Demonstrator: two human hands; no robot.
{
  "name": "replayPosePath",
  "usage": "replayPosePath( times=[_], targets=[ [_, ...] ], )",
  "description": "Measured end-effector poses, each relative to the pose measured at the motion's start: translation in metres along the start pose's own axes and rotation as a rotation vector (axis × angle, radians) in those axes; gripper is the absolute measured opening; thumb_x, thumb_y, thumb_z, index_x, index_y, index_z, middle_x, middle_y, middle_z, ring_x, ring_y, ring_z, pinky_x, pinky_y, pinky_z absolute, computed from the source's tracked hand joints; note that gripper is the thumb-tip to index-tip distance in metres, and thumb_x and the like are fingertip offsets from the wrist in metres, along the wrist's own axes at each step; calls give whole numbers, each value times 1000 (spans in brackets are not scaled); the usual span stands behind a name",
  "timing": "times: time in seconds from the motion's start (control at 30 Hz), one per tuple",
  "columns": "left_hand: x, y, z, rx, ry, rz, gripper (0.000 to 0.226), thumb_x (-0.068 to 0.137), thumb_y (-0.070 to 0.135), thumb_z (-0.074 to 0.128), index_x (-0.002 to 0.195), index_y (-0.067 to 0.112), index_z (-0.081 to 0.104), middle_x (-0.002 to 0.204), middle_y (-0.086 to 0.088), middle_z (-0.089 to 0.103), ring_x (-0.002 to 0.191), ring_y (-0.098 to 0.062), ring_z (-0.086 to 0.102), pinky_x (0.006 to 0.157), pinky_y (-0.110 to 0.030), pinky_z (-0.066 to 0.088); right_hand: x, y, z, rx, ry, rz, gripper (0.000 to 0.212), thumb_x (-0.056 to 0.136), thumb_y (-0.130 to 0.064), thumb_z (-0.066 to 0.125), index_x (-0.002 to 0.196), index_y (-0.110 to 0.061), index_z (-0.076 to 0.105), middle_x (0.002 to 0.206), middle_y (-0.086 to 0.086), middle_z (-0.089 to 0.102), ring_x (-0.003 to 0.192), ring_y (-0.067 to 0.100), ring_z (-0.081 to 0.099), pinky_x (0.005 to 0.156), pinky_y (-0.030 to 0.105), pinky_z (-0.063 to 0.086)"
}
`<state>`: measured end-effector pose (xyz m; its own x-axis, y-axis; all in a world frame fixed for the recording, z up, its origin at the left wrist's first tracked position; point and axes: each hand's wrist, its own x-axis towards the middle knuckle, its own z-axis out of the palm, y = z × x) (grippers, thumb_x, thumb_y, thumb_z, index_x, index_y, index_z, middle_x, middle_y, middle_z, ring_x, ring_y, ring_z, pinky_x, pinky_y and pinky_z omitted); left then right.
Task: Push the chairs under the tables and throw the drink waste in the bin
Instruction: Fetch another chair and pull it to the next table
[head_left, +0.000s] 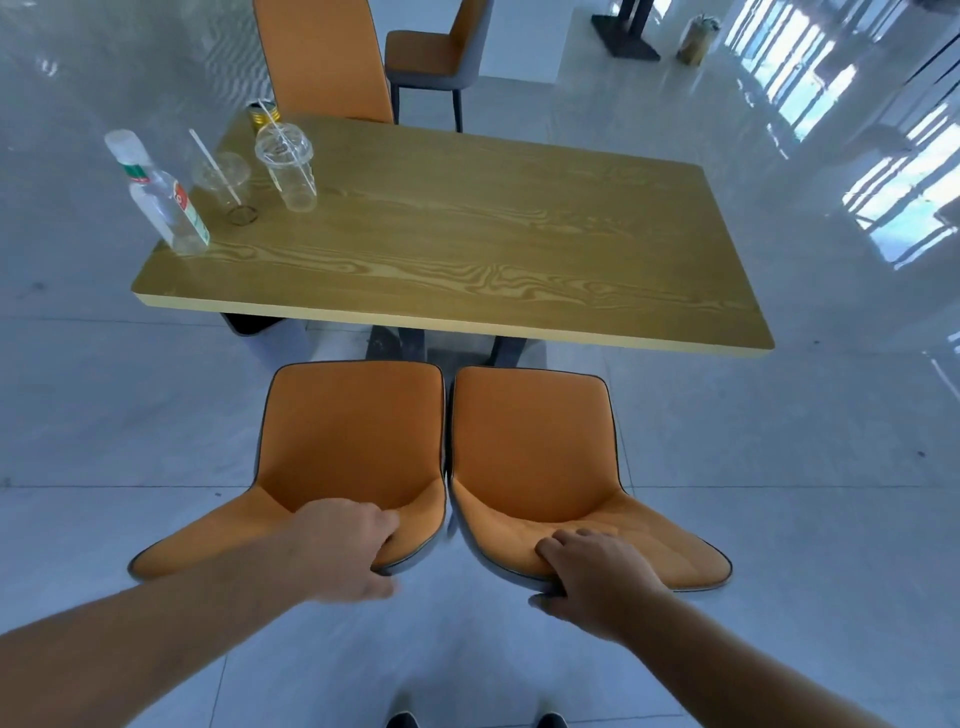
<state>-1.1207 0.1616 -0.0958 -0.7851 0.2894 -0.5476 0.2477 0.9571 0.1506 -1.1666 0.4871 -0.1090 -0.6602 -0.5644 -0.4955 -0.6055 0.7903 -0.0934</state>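
While both hands grip, the scene reads near to far:

Left hand (345, 545): closed over the top edge of the left chair (353, 431) backrest, fingers curled onto the orange front, thumb behind.

Right hand (592, 566): closed the same way on the right chair (530, 441) backrest.

Chairs: side by side, almost touching, seats pointing away from the person toward the table (467, 244). Both seats stand clear of the near table edge, front edges just short of it.

Key relation: the table lies straight ahead of both hands, its long axis running left to right across the push line. Each hand is on its own chair, so neither needs to cross. A level forward shove looks like the next step; the dark table base (410, 343) sits just ahead of the gap between the seats and could catch a leg.

Drink waste: at the far-left table corner, well away from either hand, stand a bottle (161, 197), two clear cups (288, 166) with straws and a can (264, 115).

Far side: another chair (327, 57) stands close against the table's far edge.

Bin: not clearly in view.
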Motion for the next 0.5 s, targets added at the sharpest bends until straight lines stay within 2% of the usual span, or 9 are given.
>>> replayPosePath(
  times=[0.03, 0.1, 0.17, 0.23, 0.3, 0.37, 0.43, 0.5],
  targets=[
    [8, 4, -15, -58, -14, -17, 63, 79, 90, 39, 112, 38, 53, 99, 17, 62, 84, -8, 60, 66, -27, 50, -1, 2, -10, 33, -13, 41, 60, 88, -83, 40, 120, -36, 56, 108, -11, 65, 97, 16, 58, 78, 35, 49],
    [25, 14, -52, -115, 122, -15, 87, 74, 99, 27, 132, 39, 53, 125, 15, 65, 109, -9, 61, 86, -34, 55, -7, 12, -35, 134, 89, 141, 85, 79, -95, 26, 137, -38, 52, 124, -13, 66, 112, 16, 60, 85, 37, 52],
    [42, 30, -98, -85, 315, -9, 96, 78, 97, 29, 151, 37, 41, 155, 9, 48, 140, -18, 44, 110, -45, 41, -15, 32, -71, 199, 284, 228, 92, 80, -94, 25, 148, -35, 45, 141, -8, 60, 128, 19, 54, 96, 41, 52],
    [55, 54, -152, -78, 427, -14, 97, 81, 93, 35, 158, 35, 29, 167, 2, 31, 151, -23, 26, 120, -51, 26, -28, 62, -117, 195, 454, 277, 92, 83, -89, 31, 153, -30, 41, 150, -3, 53, 138, 21, 44, 105, 43, 47],
    [65, 85, -214, -31, 548, 8, 97, 83, 90, 37, 160, 32, 25, 169, -2, 26, 153, -27, 23, 122, -53, 23, -48, 94, -169, 177, 577, 315, 91, 85, -83, 41, 156, -27, 37, 155, 1, 47, 145, 26, 36, 113, 47, 40],
    [67, 118, -282, 43, 694, 36, 98, 83, 89, 37, 159, 27, 30, 165, -7, 33, 149, -30, 31, 119, -54, 29, -76, 127, -224, 169, 706, 351, 92, 84, -83, 44, 157, -27, 36, 158, 3, 44, 148, 30, 33, 116, 51, 37],
    [64, 148, -357, 83, 847, 73, 96, 83, 86, 39, 153, 22, 41, 155, -10, 48, 138, -32, 45, 110, -52, 40, -113, 160, -278, 147, 849, 363, 93, 81, -83, 43, 156, -28, 37, 157, 4, 45, 148, 32, 33, 116, 51, 36],
    [53, 173, -441, 58, 988, 97, 84, 83, 82, 52, 144, 23, 52, 142, -10, 60, 127, -33, 55, 95, -46, 51, -156, 194, -329, 114, 976, 365, 92, 82, -82, 46, 156, -29, 36, 156, 3, 45, 147, 30, 33, 117, 50, 35]
  ],
)
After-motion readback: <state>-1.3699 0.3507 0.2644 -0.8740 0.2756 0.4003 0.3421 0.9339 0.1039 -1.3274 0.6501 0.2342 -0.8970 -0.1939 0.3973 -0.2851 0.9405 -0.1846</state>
